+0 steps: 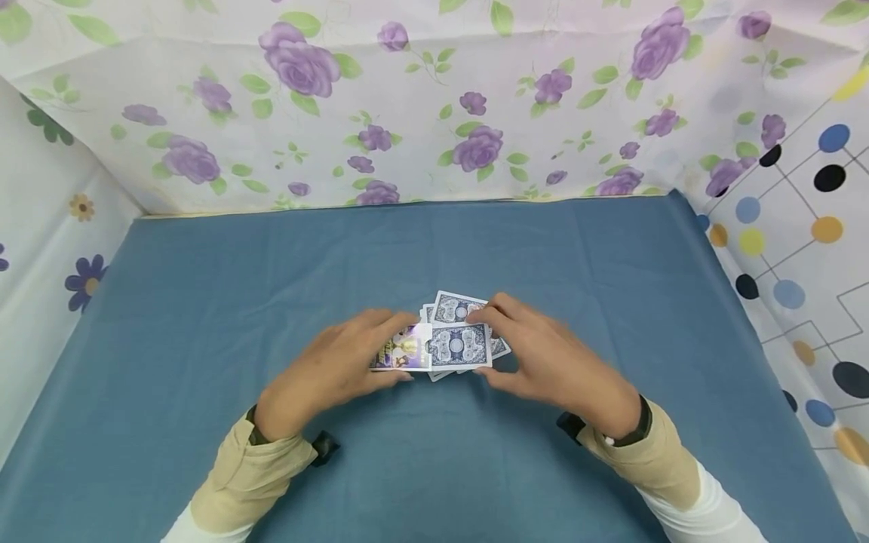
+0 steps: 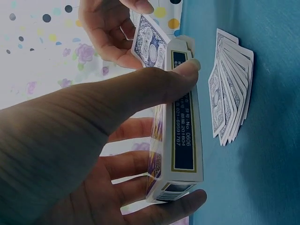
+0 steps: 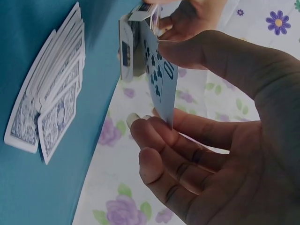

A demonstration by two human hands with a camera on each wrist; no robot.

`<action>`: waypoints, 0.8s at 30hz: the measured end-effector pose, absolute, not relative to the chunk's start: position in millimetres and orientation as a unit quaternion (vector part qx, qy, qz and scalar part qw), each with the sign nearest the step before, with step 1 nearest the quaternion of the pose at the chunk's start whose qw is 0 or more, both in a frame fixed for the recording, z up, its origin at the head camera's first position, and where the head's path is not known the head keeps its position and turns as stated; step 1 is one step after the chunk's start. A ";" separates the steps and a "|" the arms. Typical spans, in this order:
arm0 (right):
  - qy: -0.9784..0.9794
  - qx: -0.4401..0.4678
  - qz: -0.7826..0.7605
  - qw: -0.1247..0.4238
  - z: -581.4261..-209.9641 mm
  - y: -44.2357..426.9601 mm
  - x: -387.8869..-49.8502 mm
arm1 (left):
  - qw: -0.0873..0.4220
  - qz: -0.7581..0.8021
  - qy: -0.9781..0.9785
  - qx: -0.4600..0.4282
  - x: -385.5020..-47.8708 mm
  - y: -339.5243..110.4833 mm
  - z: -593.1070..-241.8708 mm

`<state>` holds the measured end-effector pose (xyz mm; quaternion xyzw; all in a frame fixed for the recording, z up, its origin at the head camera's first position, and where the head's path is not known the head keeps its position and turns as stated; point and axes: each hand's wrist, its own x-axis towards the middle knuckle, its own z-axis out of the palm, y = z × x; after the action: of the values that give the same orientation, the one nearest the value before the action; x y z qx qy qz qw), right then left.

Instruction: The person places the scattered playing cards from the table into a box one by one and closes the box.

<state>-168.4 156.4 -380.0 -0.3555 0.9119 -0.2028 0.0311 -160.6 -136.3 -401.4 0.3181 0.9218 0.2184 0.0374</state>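
Observation:
My left hand [image 1: 339, 354] grips a playing-card box [image 2: 184, 140] with a purple picture front and dark side panel, thumb along one side and fingers around the other. Its open end faces right. Between the thumb and fingers of my right hand [image 1: 546, 354] is a playing card [image 1: 460, 347], partly in the box's mouth. The card's back is blue and white; in the right wrist view its face [image 3: 154, 75] shows a ten with black club-like pips. A loosely fanned pile of cards [image 2: 229, 91] lies back-up on the table below, apart from the box.
A blue cloth [image 1: 434, 467] covers the table. Behind it hangs a white sheet with purple flowers [image 1: 299, 60]. Patterned sheets also stand along the left and right sides. Dark straps with small black devices [image 1: 326, 448] sit at both wrists.

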 end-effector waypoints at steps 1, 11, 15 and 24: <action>0.913 -0.354 -0.201 0.032 -380.5 155.5 -167.7 | 0.037 0.219 0.922 0.318 -160.4 -136.0 -401.3; 0.913 -0.349 -0.210 0.021 -385.4 146.9 -165.4 | 0.025 0.219 0.924 0.314 -158.9 -135.6 -400.9; 0.916 -0.345 -0.205 0.013 -386.6 145.2 -166.2 | 0.017 0.222 0.922 0.318 -159.6 -135.6 -400.3; 0.915 -0.345 -0.207 0.002 -392.3 143.7 -167.6 | 0.015 0.228 0.918 0.324 -160.0 -136.6 -397.6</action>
<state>-167.6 143.7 -392.3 -0.3452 0.9153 -0.2073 0.0023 -160.0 -136.6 -397.6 0.3241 0.9179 0.2283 0.0152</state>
